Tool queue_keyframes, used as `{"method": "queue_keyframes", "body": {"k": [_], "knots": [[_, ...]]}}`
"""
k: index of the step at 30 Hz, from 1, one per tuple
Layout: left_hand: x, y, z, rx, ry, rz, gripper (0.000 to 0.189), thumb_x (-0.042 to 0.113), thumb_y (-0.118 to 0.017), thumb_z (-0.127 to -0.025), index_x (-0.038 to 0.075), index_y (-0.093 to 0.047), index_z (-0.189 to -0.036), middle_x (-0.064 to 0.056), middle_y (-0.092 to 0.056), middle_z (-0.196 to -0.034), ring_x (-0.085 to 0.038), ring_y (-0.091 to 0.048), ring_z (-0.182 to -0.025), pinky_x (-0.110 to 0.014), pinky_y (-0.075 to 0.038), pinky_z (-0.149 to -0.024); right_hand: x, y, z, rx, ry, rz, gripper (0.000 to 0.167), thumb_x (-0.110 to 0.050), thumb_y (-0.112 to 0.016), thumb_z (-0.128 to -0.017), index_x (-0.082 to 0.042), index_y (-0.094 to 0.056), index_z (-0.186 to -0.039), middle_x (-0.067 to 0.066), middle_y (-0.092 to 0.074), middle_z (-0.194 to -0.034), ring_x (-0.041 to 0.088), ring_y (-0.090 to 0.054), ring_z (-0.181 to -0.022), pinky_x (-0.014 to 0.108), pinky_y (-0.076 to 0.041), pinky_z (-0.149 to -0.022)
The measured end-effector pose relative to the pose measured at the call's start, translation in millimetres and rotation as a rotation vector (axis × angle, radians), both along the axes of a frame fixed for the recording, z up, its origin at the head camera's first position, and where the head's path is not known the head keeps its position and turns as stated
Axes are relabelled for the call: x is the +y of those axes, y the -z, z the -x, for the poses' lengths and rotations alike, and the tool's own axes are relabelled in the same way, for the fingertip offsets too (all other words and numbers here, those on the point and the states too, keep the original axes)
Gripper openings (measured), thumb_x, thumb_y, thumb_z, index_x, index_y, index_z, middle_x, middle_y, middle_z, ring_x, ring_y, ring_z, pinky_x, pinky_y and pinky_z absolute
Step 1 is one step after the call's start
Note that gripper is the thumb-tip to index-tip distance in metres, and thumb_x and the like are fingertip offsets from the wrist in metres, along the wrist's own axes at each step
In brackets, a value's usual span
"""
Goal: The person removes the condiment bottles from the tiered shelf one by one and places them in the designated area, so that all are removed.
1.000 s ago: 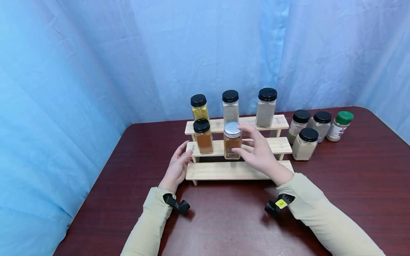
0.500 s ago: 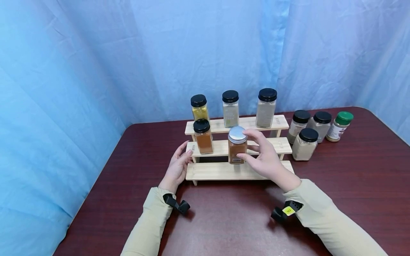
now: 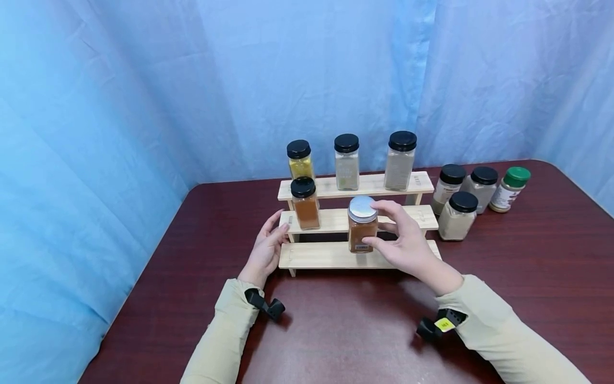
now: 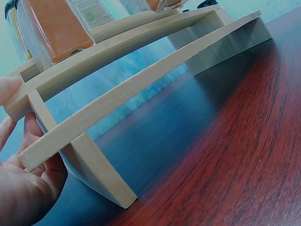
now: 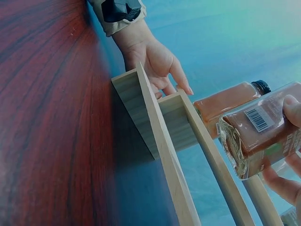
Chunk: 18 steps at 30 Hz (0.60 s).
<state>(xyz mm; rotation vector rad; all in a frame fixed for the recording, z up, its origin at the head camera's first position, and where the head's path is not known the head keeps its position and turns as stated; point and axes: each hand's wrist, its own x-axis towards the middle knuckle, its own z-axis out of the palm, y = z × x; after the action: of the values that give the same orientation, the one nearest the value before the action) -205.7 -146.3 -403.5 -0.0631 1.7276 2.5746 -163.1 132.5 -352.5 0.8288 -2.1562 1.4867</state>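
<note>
My right hand [image 3: 402, 241] grips a square glass spice jar [image 3: 362, 234] of orange-brown powder with a silver lid. In the right wrist view the jar [image 5: 258, 127] is tilted, its barcode label showing, and its base hangs apart from the shelves. In the head view it overlaps the middle and bottom tiers of the wooden three-tier rack [image 3: 316, 256]. My left hand [image 3: 265, 249] holds the left end of that rack, thumb on the middle tier [image 4: 61, 75] and fingers beneath. On the middle tier's left stands a black-lidded jar of orange powder [image 3: 306, 210].
Along the top tier stand a yellow-powder jar [image 3: 300, 166] and two greyish jars, left [image 3: 347, 168] and right [image 3: 399, 168]. Right of the rack several jars sit on the dark red table [image 3: 345, 330], among them a cream-powder jar [image 3: 455, 223] and a green-lidded one [image 3: 507, 194]. Blue curtains [image 3: 307, 80] hang behind.
My right hand has brought the silver-lidded jar toward me and to the right, from over the middle tier to in front of it. The left hand keeps its hold on the rack.
</note>
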Motion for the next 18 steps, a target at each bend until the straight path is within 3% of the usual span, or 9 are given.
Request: {"method": "queue_keyframes", "body": {"k": [3,6,11,18], "knots": [[-0.4,-0.1,0.5,-0.001,-0.001,-0.004,0.054,-0.001,-0.048,-0.095,0.004,-0.031,-0.146,0.007,-0.060,-0.096,-0.003,-0.047,-0.060,-0.017,-0.041,-0.061,4.1,0.7,-2.4,0.007,-0.002,0.004,0.068,0.022,-0.073,-0.064,0.003,-0.046,-0.124,-0.012,-0.049,-0.124,-0.008,-0.048,-0.113,0.010,-0.046,-0.086],[0.2,0.1,0.4,-0.001,-0.001,-0.008,0.053,-0.001,-0.048,-0.095,0.005,-0.033,-0.146,0.006,-0.060,-0.097,-0.003,-0.047,-0.060,-0.017,-0.041,-0.061,9.3,1.8,-4.9,0.042,-0.011,0.004,0.068,0.024,-0.073,-0.062,0.005,-0.046,-0.122,-0.023,-0.045,-0.121,-0.008,-0.048,-0.112,0.010,-0.046,-0.086],[1.0,0.3,0.0,0.005,-0.001,-0.014,0.055,-0.002,-0.048,-0.095,0.003,-0.031,-0.146,0.006,-0.060,-0.098,-0.003,-0.047,-0.060,-0.016,-0.041,-0.060,22.3,4.0,-9.0,0.112,-0.033,-0.026,0.070,0.028,-0.072,-0.058,0.008,-0.046,-0.120,-0.021,-0.045,-0.124,-0.007,-0.048,-0.113,0.009,-0.046,-0.086],[-0.2,0.4,0.7,0.003,-0.003,-0.010,0.055,-0.002,-0.048,-0.095,0.002,-0.030,-0.146,0.005,-0.059,-0.098,-0.003,-0.047,-0.060,-0.016,-0.041,-0.060,45.3,6.9,-17.6,0.108,-0.009,-0.095,0.073,0.029,-0.072,-0.057,0.008,-0.046,-0.122,-0.022,-0.045,-0.123,-0.010,-0.050,-0.111,0.008,-0.046,-0.084]]}}
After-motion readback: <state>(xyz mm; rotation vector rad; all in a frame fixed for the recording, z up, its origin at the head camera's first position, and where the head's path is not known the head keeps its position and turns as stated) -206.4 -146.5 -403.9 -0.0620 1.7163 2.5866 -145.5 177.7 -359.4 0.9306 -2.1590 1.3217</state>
